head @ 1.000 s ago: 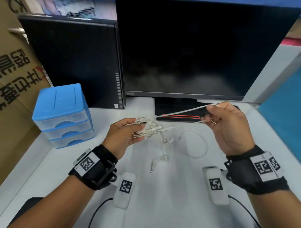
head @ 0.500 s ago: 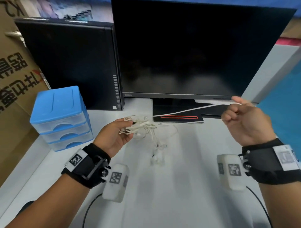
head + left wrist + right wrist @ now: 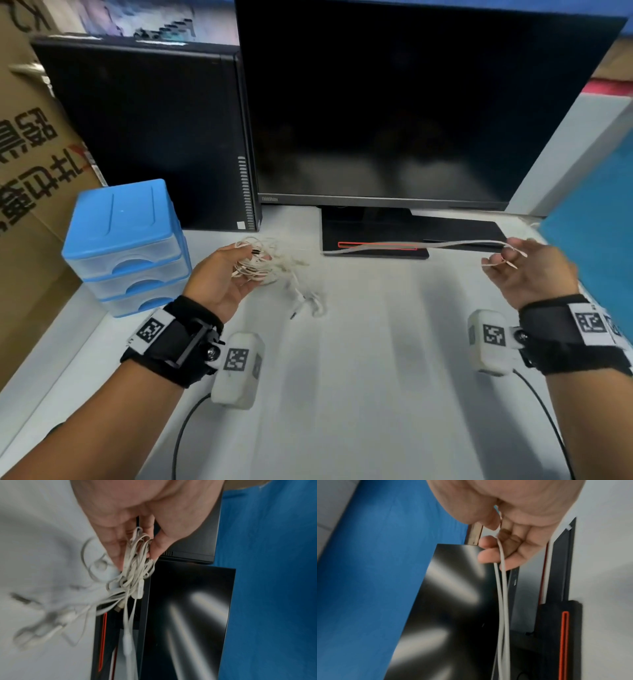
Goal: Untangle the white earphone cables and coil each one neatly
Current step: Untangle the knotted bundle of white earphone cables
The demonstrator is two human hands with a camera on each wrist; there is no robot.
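Note:
A tangled bundle of white earphone cables [image 3: 260, 262] hangs from my left hand [image 3: 236, 265], whose fingers and thumb pinch it [image 3: 137, 555] above the white table [image 3: 376, 359]. Earbuds and a jack plug [image 3: 308, 305] dangle from the bundle, blurred. A doubled strand of cable [image 3: 411, 246] stretches rightward from the bundle to my right hand [image 3: 510, 255], which holds it between thumb and curled fingers [image 3: 500, 553]. An inline remote [image 3: 139, 589] shows in the knot in the left wrist view.
A black monitor [image 3: 394, 102] on its stand [image 3: 373, 236] fills the back, with a black computer case [image 3: 147, 137] to its left. A blue drawer unit [image 3: 126, 246] stands at left beside a cardboard box [image 3: 30, 171]. A blue panel [image 3: 596, 240] lies at right.
My right hand has drawn the strand far to the right, and the hands are much wider apart. The loose loop on the table has been pulled away, and the left hand shifted slightly left.

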